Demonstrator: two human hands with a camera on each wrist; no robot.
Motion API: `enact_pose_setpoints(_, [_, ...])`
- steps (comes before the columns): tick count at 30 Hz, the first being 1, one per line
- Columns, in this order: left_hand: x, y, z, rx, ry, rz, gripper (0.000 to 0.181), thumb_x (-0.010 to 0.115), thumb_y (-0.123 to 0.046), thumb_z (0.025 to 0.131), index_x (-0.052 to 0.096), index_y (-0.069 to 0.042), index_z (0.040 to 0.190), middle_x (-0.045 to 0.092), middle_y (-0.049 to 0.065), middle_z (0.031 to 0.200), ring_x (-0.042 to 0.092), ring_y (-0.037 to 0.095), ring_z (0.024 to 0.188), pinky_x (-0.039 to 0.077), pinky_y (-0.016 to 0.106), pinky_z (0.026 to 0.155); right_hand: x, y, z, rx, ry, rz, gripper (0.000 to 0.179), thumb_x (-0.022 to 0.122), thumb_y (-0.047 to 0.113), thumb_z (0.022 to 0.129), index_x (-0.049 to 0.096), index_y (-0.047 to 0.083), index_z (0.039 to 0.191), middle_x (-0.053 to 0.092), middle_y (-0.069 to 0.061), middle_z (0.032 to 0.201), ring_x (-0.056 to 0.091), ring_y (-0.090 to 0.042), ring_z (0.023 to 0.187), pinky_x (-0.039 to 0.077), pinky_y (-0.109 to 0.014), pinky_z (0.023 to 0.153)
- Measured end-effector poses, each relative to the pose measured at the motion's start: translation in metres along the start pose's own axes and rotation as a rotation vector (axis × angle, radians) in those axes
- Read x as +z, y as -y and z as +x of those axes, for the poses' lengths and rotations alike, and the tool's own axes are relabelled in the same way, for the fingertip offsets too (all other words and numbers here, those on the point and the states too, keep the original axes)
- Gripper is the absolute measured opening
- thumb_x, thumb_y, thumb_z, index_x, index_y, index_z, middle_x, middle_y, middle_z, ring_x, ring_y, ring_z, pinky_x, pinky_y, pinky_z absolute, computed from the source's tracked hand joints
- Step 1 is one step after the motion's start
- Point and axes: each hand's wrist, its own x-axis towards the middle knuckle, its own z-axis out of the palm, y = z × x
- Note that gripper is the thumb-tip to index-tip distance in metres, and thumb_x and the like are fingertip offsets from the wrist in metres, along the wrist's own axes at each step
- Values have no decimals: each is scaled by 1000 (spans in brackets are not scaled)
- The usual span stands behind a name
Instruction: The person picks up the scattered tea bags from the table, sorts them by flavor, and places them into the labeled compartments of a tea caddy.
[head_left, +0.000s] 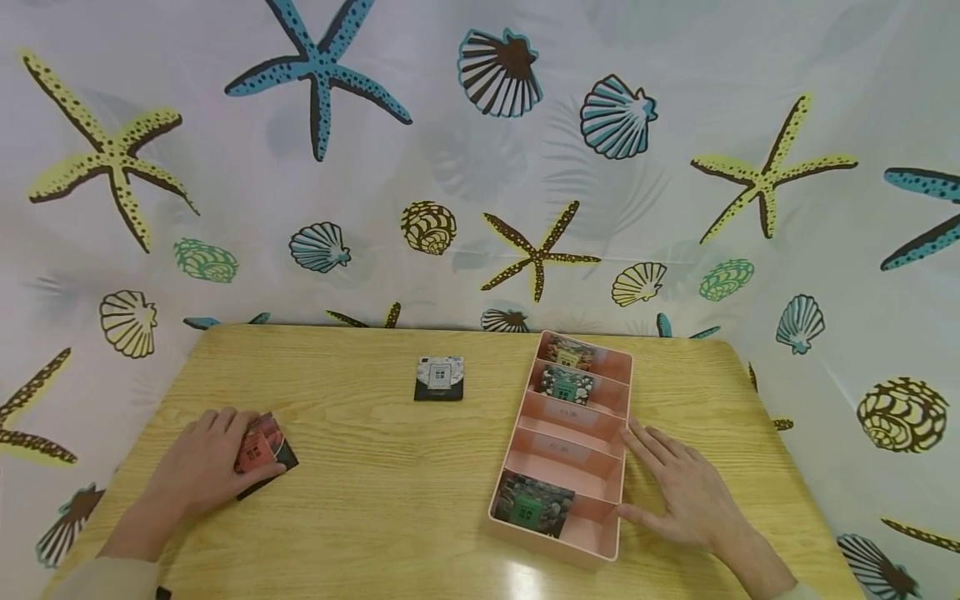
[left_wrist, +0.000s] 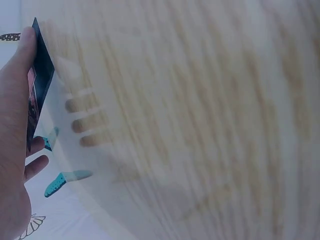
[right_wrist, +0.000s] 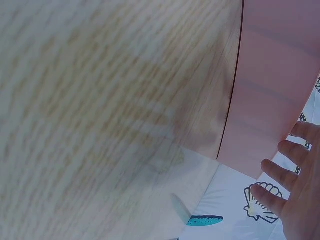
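Observation:
At the left of the head view my left hand (head_left: 206,458) grips a flat square packet (head_left: 260,450) with a red label and dark corners, between thumb and fingers. The left wrist view shows the same packet (left_wrist: 42,75) edge-on beside the hand (left_wrist: 15,120). My right hand (head_left: 678,483) lies with spread fingers along the right side of a pink divided box (head_left: 619,475), its fingertips at the wall. From the right wrist, the box's smooth side (right_wrist: 275,85) is visible near the spread fingers (right_wrist: 280,175).
A white-and-black packet (head_left: 439,378) lies mid-table. In the box, a yellow-labelled packet (head_left: 567,353) and a teal-labelled packet (head_left: 567,385) fill the far compartments; a green-labelled packet (head_left: 534,503) is in the nearest. Printed label strips (head_left: 562,447) mark the two between.

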Motion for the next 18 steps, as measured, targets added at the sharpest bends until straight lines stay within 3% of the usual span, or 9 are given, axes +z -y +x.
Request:
enact_pose_setpoints(6, [-5,-5,6,41,-60,18,79,76,-67,86,63,-2,128,68,20,113,63,42,106,51,62,88,0,0,0,2,-1,0,98,69,72,87,41,18,163,44,-6,169,56,-36,144,55,-60,102])
enact_pose_setpoints(13, [-16,-15,14,83,-59,43,64,76,-55,93,64,-2,125,69,21,112,63,44,109,52,63,92,0,0,0,2,-4,5,98,69,72,86,42,17,163,44,-6,168,56,-36,144,55,-60,102])
enact_pose_setpoints(18, [-18,-22,18,159,-156,69,49,83,-42,89,67,-3,114,70,16,102,66,41,101,55,59,88,0,-1,0,-6,-12,7,98,69,71,86,43,16,163,45,-7,168,56,-37,144,56,-60,102])
